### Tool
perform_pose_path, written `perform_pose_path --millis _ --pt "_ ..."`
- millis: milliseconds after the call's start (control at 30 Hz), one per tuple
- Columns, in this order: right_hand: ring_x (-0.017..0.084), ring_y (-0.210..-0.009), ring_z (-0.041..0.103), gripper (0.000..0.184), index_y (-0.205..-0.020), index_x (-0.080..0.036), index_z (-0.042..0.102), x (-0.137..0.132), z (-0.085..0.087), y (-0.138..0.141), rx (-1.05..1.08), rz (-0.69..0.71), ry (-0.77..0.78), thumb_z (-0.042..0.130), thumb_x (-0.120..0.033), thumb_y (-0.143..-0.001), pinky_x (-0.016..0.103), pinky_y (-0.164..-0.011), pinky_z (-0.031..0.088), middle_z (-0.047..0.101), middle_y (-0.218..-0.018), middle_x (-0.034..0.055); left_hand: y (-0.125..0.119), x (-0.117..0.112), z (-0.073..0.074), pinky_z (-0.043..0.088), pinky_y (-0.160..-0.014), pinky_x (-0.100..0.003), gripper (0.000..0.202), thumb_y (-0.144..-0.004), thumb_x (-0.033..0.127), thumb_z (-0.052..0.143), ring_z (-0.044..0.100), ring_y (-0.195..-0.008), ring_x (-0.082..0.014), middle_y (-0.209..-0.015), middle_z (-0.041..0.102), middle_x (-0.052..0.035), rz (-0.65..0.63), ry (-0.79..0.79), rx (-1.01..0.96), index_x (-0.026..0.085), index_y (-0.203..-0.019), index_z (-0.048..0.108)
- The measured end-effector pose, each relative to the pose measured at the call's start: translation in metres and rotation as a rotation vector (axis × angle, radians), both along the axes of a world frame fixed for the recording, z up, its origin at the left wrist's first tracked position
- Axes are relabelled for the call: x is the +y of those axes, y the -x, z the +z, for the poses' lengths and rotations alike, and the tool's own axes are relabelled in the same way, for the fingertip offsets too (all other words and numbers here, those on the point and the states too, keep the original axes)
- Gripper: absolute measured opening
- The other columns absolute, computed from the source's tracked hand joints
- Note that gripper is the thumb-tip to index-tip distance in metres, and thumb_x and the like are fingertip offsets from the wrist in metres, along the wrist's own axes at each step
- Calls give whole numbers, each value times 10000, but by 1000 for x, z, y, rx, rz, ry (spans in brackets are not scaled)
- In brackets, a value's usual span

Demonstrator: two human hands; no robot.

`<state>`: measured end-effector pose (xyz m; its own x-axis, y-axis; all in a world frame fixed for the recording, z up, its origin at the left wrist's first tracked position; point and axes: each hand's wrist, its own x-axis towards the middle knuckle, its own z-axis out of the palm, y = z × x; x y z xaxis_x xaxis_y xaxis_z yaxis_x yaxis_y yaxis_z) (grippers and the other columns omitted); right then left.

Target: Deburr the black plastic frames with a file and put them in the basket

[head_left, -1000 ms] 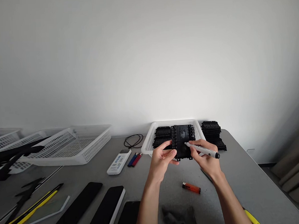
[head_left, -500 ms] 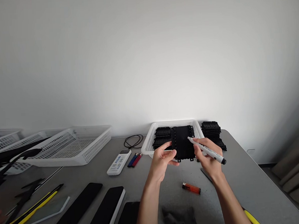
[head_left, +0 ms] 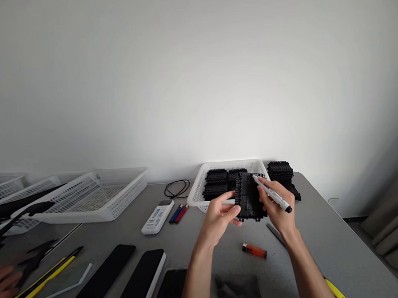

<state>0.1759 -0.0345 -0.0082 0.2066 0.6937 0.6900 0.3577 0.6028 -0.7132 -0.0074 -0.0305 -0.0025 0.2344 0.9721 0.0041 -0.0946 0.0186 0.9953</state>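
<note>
A black plastic panel [head_left: 249, 199] with toothed edges is held up by my left hand [head_left: 218, 217], thumb on its left side and fingers behind. My right hand [head_left: 279, 207] is closed around a white marker [head_left: 272, 193] with a dark end. The marker's tip is at the panel's upper right; whether it touches cannot be made out. Some right fingers are close to the panel's right edge. Behind the panel, similar black pieces [head_left: 215, 183] lie stacked in a white basket [head_left: 193, 185].
More black pieces [head_left: 280, 170] are stacked right of the basket. An orange lighter [head_left: 254, 250] lies in front; two lighters [head_left: 179, 213] and a white device [head_left: 158, 217] are left. Another person's hand [head_left: 4, 283] is near a yellow cutter [head_left: 42, 281]. White baskets [head_left: 105, 211] stand left.
The panel has turned from its smooth face to a ribbed one and come slightly lower and right. The marker's tip rose a little. The other person's hand shows more at the left.
</note>
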Motion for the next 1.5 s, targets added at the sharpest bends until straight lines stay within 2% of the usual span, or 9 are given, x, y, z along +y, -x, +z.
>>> perform_pose_path --millis 267,467,667,767,867,1000,1167,1367,1500 --pt "133 -574 580 288 -1138 -214 712 1 -1 2 2 10 -10 577 -338 -916 263 -474 487 678 -878 66 -1 -1 3 608 -563 -310 774 -694 365 798 572 -575 -116 -705 607 3 16 13 18 69 -1353 522" --pt "122 -504 544 271 -1111 -196 667 -10 -3 -2 155 -82 16 526 -354 -942 254 -469 474 617 -715 18 -2 4 -4 587 -488 -290 673 -672 332 816 609 -541 -128 -753 655 -36 85 38 -13 60 -1245 592" --pt "170 -860 628 613 -1454 -224 304 -36 -21 -29 -119 71 172 555 -328 -905 340 -781 558 559 -1075 100 9 13 -4 601 -506 -287 628 -645 288 843 652 -646 -161 -824 714 -71 326 -25 -114 94 -1200 622" --pt "143 -827 621 743 -1521 -273 195 -62 -43 -45 -142 241 324 581 -329 -888 323 -790 558 547 -1137 102 18 16 -4 611 -561 -288 631 -684 297 824 680 -673 -167 -937 733 -95 410 -41 -164 126 -1250 603" --pt "158 -761 626 662 -1499 -297 330 -86 -81 -55 -105 268 480 585 -377 -893 296 -688 560 606 -1078 93 23 19 -5 610 -602 -283 643 -709 305 808 691 -685 -166 -979 737 -98 481 -42 -196 146 -1290 582" --pt "175 -583 602 508 -1454 -271 459 -104 -152 -53 -206 -7 599 373 -420 -975 296 -580 530 675 -808 69 22 20 -5 586 -580 -252 615 -699 320 810 680 -690 -160 -913 739 -86 495 -69 -217 135 -1251 612" --pt "271 -1019 682 487 -1358 -308 586 -118 -217 -47 -290 -242 514 337 -365 -944 350 -788 571 705 -1161 80 17 18 -5 567 -591 -237 666 -637 358 842 643 -601 -121 -833 726 -48 478 -81 -234 133 -1226 628" --pt "281 -914 695 422 -1113 -319 753 -126 -238 -57 -378 -305 420 388 -296 -902 418 -820 588 735 -1100 50 12 16 -2 545 -555 -245 718 -560 413 854 621 -583 -122 -753 702 -25 433 -77 -286 111 -1178 650" --pt "315 -1010 676 378 -1093 -265 762 -126 -223 -56 -366 -308 478 469 -391 -890 438 -840 585 724 -1125 88 9 13 3 516 -526 -252 708 -517 423 860 626 -555 -136 -743 718 -41 371 -58 -300 105 -1121 672"
